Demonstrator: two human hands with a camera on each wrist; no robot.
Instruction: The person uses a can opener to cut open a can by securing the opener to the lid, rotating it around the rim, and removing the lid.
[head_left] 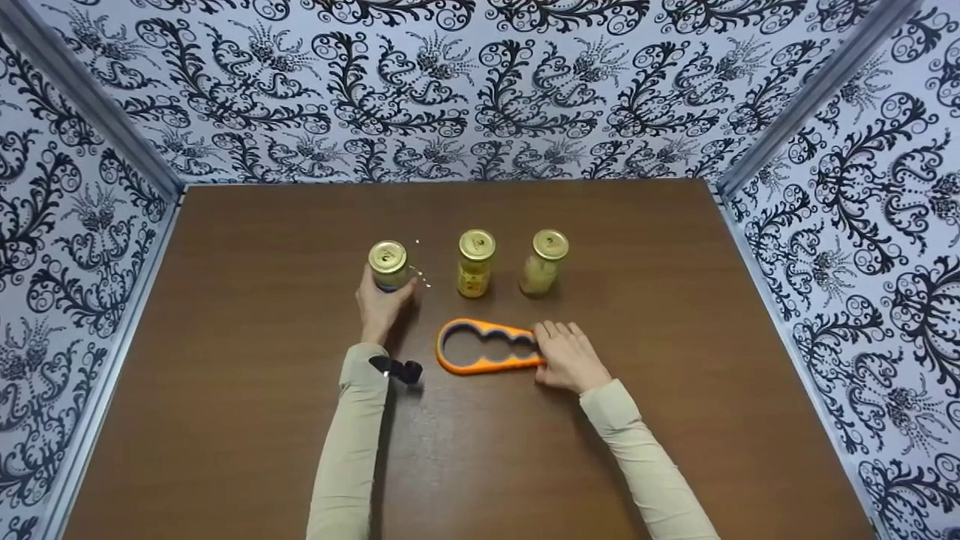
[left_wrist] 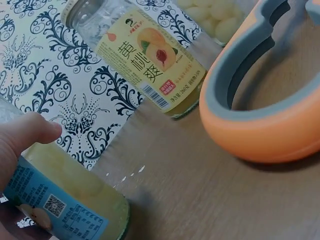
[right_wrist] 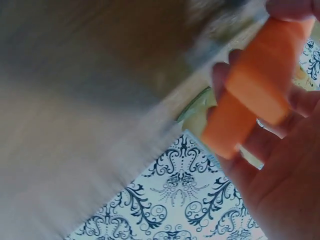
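My left hand grips a glass jar with a gold lid, its thumb along the near side. In the left wrist view this jar carries a blue label and holds pale fruit. My right hand holds the narrow end of an orange and grey jar opener, which lies to the right of and nearer than the gripped jar. In the right wrist view, the fingers wrap around the opener's orange end. That view is partly blurred.
Farther back stand a yellow-labelled peach jar and, to its right, a jar of pale fruit, both with gold lids. Small white droplets lie beside the gripped jar. Patterned walls border the brown table.
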